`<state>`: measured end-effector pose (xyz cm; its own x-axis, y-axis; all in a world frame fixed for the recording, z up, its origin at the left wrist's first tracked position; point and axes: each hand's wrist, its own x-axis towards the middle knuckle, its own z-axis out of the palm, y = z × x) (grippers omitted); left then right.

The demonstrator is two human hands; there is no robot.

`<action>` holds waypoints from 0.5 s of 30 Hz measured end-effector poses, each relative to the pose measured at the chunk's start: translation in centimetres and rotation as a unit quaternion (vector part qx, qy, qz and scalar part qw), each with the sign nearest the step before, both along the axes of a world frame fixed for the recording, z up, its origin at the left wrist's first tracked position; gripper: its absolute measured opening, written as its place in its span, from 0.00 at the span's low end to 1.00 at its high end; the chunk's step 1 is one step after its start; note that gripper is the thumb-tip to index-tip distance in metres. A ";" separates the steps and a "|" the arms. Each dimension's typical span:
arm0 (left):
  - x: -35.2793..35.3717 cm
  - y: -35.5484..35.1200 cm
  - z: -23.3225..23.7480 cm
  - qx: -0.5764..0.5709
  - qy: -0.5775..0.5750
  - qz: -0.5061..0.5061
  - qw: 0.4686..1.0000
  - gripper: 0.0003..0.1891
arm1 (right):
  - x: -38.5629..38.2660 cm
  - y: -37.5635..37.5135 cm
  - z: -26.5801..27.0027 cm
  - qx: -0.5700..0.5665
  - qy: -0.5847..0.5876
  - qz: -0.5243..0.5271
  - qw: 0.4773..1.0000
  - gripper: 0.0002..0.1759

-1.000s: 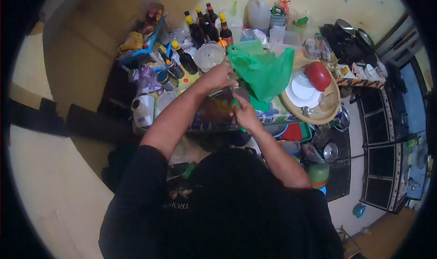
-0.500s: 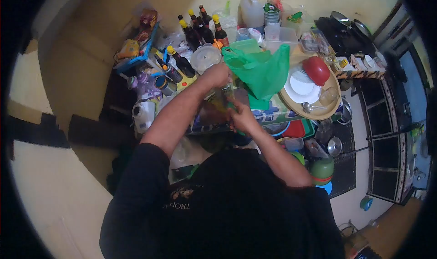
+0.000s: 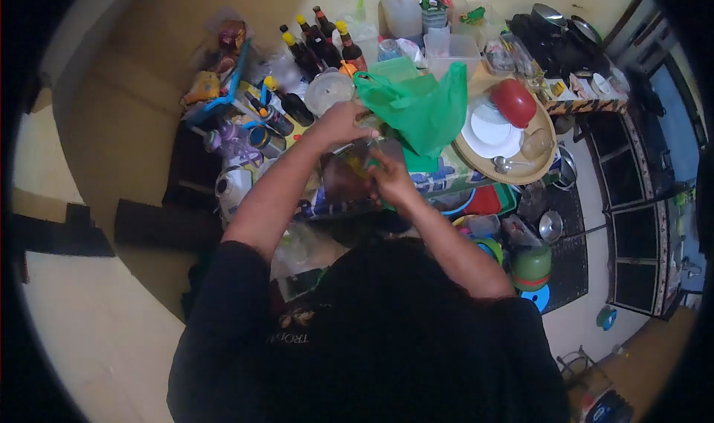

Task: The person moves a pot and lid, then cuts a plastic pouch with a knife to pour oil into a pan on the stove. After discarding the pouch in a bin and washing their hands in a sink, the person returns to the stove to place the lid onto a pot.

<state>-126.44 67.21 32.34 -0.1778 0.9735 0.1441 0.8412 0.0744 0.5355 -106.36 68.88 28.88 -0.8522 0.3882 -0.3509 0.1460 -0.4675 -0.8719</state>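
My left hand (image 3: 344, 124) is closed with its fingertips pinched at the front edge of the green plastic bag (image 3: 424, 114). Lower and to the right, my right hand (image 3: 390, 179) is curled shut, thumb up. Between the two hands a see-through, blurred thing with a yellowish patch (image 3: 358, 162) shows over a dark brown surface (image 3: 338, 179); I cannot make out what it is. What lies inside either hand is hidden. Just beyond my left hand is a round clear plastic container (image 3: 329, 92).
Right of the bag, a round tan tray (image 3: 472, 159) holds white plates (image 3: 491, 142), a red bowl (image 3: 513, 103) and spoons (image 3: 506, 165). Dark bottles with yellow caps (image 3: 351, 49) stand at the back left, near a large jug (image 3: 401, 14). A gas stove (image 3: 569, 47) is at far right.
The whole view has shifted slightly. My left hand has moved a little left and down, and both hands remain closed close together. The green bag stays in place.
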 end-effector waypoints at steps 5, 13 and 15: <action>-1.0 -0.6 0.4 -0.133 0.134 -0.007 0.982 0.23 | -0.2 0.1 -0.5 -0.002 0.015 0.006 1.000 0.28; -1.3 0.4 -1.8 -0.146 0.191 0.000 0.971 0.12 | 0.0 -0.3 0.0 0.021 0.005 0.012 1.000 0.28; -1.3 0.9 -1.6 -0.154 0.192 -0.001 0.969 0.10 | 1.0 -0.2 0.2 0.029 0.019 0.037 0.999 0.26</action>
<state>-127.72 68.07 30.69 -0.1662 0.9812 -0.0977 0.9746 0.1785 0.1351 -105.41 68.67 29.03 -0.8915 0.3418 -0.2972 0.1455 -0.4053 -0.9025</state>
